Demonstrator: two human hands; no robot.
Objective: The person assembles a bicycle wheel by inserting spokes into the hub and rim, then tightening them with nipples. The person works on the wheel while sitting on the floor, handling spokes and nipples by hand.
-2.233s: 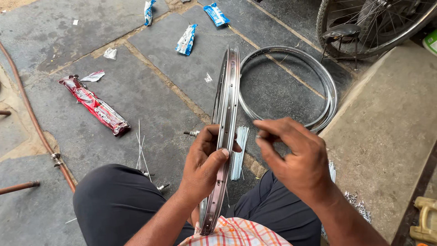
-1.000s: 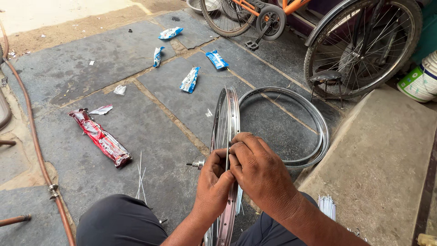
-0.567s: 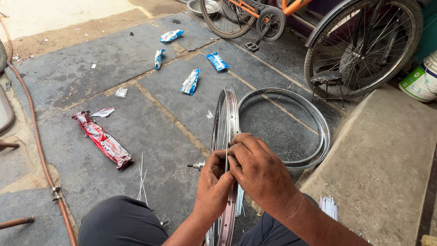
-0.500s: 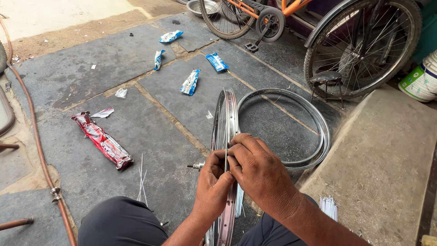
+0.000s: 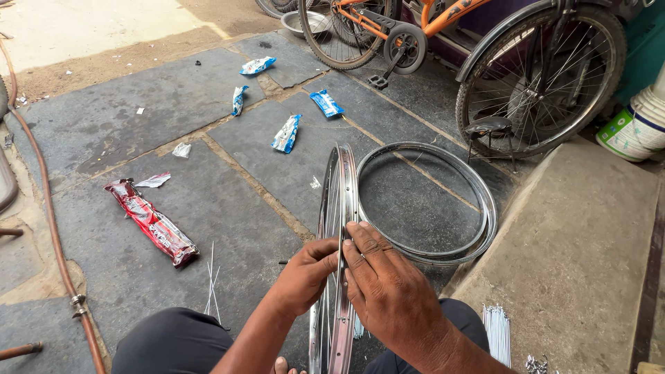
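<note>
Standing upright on edge between the person's knees, the bicycle rim (image 5: 337,228) is pinched from both sides: the left hand (image 5: 305,277) has its fingers closed on the rim's left flank, and the right hand (image 5: 388,291) lays its fingers over the rim's edge, fingertips pressed to the metal. Just beyond it two more rims (image 5: 443,201) lie flat on the stone floor (image 5: 228,228), with a red wrapper (image 5: 152,221) to the left and a bundle of spokes (image 5: 497,332) beside the right knee.
</note>
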